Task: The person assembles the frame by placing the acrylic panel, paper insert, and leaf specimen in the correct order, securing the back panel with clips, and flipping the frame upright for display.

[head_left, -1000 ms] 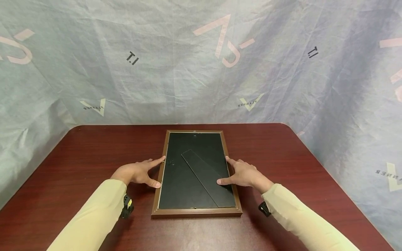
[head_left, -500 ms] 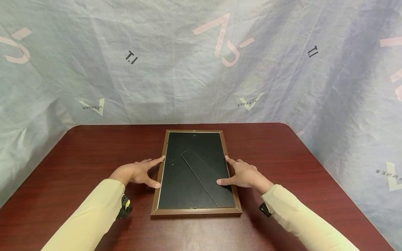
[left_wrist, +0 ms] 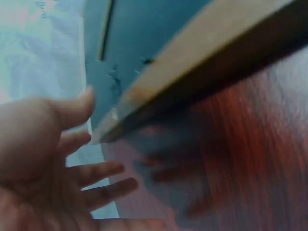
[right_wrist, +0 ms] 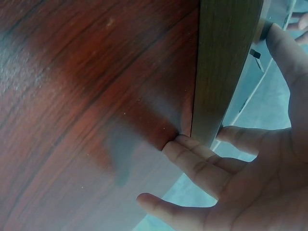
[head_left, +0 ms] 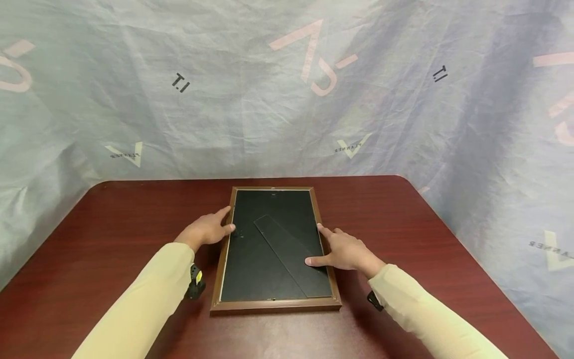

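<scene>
A picture frame (head_left: pixel 274 306) with a brown border lies face down on the table, its black backing board (head_left: pixel 251 269) up. A slanted easel leg (head_left: pixel 287 254) lies folded flat against the board. My left hand (head_left: pixel 207 230) is at the frame's left side, fingers spread and fairly straight, thumb over the border; the left wrist view shows its palm and loose fingers (left_wrist: pixel 103 173) beside the frame's edge. My right hand (head_left: pixel 347 251) rests at the right side, thumb on the backing and index finger on the border. In the right wrist view its other fingers (right_wrist: pixel 197 163) extend low beside the frame.
The dark red wood-grain table (head_left: pixel 148 209) has rounded far corners. A grey printed cloth (head_left: pixel 215 124) hangs behind it and along both sides. Black devices are strapped at the left wrist (head_left: pixel 195 284) and right wrist (head_left: pixel 374 300).
My left hand has moved up along the frame's left side, away from me, with thumb and index closer together. The right hand keeps its place. The head view has shifted slightly.
</scene>
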